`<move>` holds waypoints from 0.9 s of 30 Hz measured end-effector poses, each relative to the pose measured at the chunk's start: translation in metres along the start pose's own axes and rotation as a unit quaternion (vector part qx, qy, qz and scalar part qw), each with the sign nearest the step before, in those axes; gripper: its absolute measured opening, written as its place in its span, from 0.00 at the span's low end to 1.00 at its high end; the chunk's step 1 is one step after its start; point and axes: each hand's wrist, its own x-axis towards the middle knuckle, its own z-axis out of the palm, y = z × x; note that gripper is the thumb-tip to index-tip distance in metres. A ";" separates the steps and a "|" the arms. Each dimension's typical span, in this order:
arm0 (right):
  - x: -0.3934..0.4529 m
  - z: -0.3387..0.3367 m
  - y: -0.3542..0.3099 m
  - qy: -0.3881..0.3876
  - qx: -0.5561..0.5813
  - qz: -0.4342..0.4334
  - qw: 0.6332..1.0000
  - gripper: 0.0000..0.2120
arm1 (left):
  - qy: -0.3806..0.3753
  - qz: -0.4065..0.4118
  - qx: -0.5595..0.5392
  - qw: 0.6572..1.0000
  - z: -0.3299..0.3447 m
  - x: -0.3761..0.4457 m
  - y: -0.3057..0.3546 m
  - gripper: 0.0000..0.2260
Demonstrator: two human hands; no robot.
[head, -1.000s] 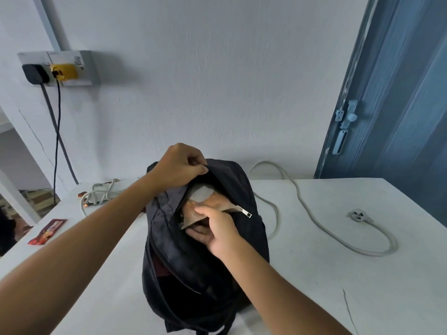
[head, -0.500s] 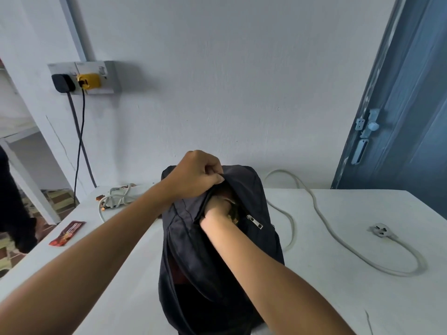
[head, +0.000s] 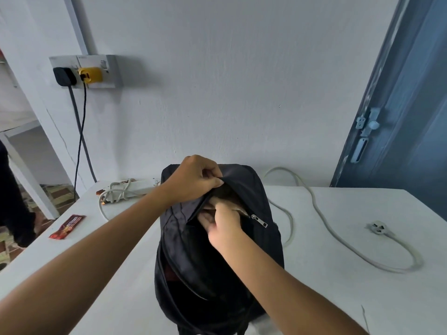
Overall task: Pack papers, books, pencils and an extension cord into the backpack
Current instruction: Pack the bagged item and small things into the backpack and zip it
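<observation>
A black backpack [head: 217,274] stands on the white table [head: 338,298], its main compartment unzipped with something dark red [head: 169,274] showing inside. My left hand [head: 193,180] pinches the upper lip of the front pocket and holds it apart. My right hand [head: 225,226] is at that pocket's mouth, fingers curled inside on a brown paper [head: 238,207] that is mostly hidden. The white extension cord's power strip [head: 130,189] lies behind the bag on the left. Its cable [head: 321,213] loops across the table to the plug [head: 377,227] on the right.
A red wrapper [head: 67,226] lies near the table's left edge. A wall socket [head: 84,71] holds a black and a yellow plug with cords hanging down. A blue door [head: 399,117] stands at the right. The pocket's zipper pull [head: 260,220] hangs beside my right hand.
My right hand pushed the brown paper down into the front pocket, went deep inside, and has come partly back up. My left hand kept holding the pocket's lip.
</observation>
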 end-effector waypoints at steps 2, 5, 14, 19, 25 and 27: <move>-0.014 -0.011 0.001 -0.028 0.001 0.006 1.000 0.10 | -0.002 -0.001 0.002 1.000 0.000 0.001 0.001 0.02; -0.031 -0.029 -0.002 -0.078 -0.091 0.039 0.992 0.05 | -0.001 -0.004 0.002 1.000 0.000 0.002 0.001 0.03; -0.005 -0.031 -0.012 -0.057 -0.741 -0.449 0.496 0.12 | -0.005 -0.013 -0.002 1.000 0.000 0.006 0.003 0.06; 0.019 -0.017 -0.016 -0.089 -0.857 -0.302 0.409 0.22 | -0.009 -0.019 -0.004 1.000 -0.002 0.004 0.005 0.05; 0.040 -0.025 -0.020 -0.128 -0.877 -0.190 0.422 0.25 | -0.049 -0.009 0.010 0.999 -0.005 -0.006 0.007 0.10; 0.042 -0.028 -0.021 -0.130 -0.879 -0.197 0.415 0.25 | -0.056 -0.013 0.013 0.998 -0.003 -0.006 0.008 0.08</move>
